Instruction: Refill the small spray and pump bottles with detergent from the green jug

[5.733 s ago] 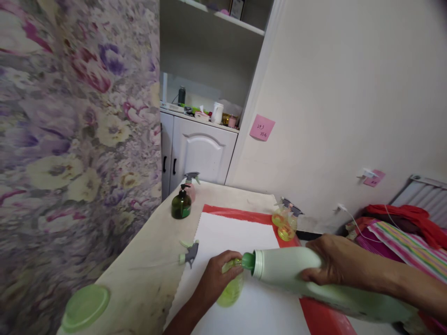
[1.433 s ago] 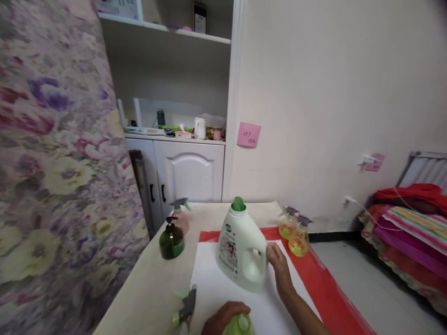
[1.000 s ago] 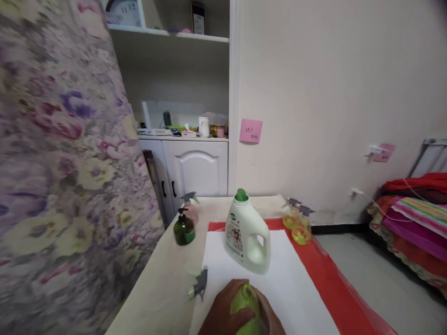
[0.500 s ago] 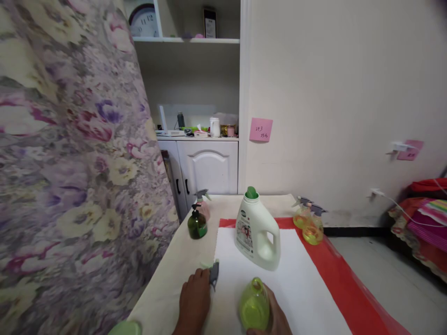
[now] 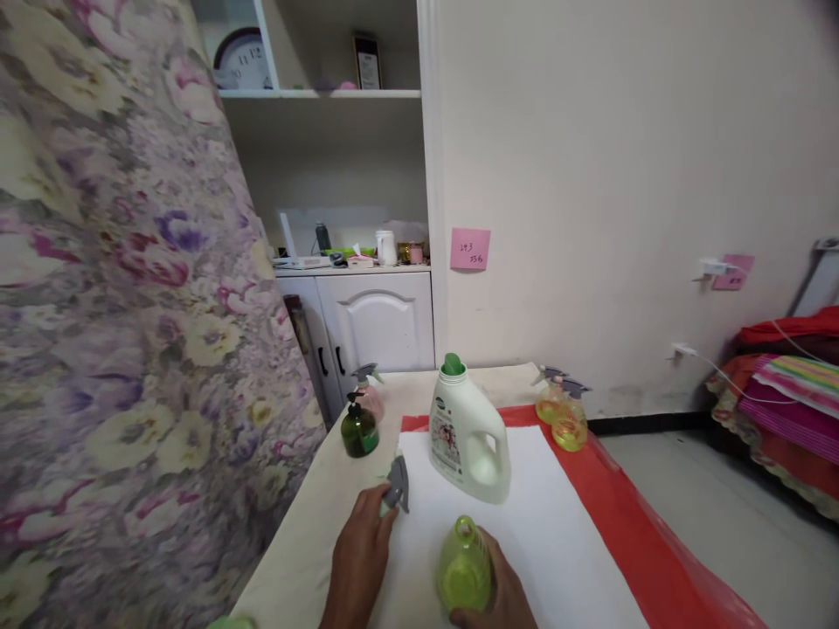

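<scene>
My left hand [image 5: 363, 546] is closed on a grey spray trigger head [image 5: 397, 483], held at the left edge of the white sheet [image 5: 544, 515]. To the right, my right hand [image 5: 503, 587] wraps round the side of a yellow-green bottle [image 5: 463, 568], whose neck is open at the top. The bottle is near the front of the sheet; whether its base touches cannot be seen. Beyond it stands a pale green detergent jug [image 5: 468, 441] with an uncapped-looking mouth and a green spout [image 5: 452, 362] inside.
A dark green pump bottle [image 5: 360, 430] and a pink spray bottle [image 5: 370, 397] stand at the back left. Two yellow spray bottles [image 5: 570, 428] are at the back right on a red cloth [image 5: 620, 507]. A floral curtain [image 5: 131, 349] hangs left. A green object [image 5: 231, 623] shows at the bottom edge.
My left hand has lifted the spray trigger head and turned it more upright. My right hand still holds the bottle. The whole view has shifted slightly to the right.
</scene>
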Action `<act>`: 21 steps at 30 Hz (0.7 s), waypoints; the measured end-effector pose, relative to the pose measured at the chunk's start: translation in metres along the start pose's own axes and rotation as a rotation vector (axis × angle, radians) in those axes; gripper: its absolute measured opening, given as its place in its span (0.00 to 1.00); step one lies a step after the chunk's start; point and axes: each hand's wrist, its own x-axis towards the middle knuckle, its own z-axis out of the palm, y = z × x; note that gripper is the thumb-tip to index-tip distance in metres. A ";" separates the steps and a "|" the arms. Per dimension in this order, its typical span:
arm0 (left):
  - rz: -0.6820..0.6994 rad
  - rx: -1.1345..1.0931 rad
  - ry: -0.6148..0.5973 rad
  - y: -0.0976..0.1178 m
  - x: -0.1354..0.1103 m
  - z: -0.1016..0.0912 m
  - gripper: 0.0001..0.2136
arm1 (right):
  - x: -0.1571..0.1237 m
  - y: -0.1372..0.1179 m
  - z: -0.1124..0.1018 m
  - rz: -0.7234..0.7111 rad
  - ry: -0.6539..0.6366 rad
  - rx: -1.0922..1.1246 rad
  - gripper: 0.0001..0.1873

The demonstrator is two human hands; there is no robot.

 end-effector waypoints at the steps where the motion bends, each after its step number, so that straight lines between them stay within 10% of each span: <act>1: -0.003 -0.152 0.051 0.009 -0.001 -0.005 0.16 | 0.000 -0.001 0.000 0.001 0.001 -0.001 0.48; 9: -0.065 -1.084 0.291 0.090 -0.010 -0.033 0.15 | 0.003 0.008 0.005 -0.025 0.041 0.024 0.50; 21: -0.040 -1.255 0.261 0.118 -0.018 -0.025 0.14 | 0.005 0.001 0.005 -0.009 0.038 0.059 0.51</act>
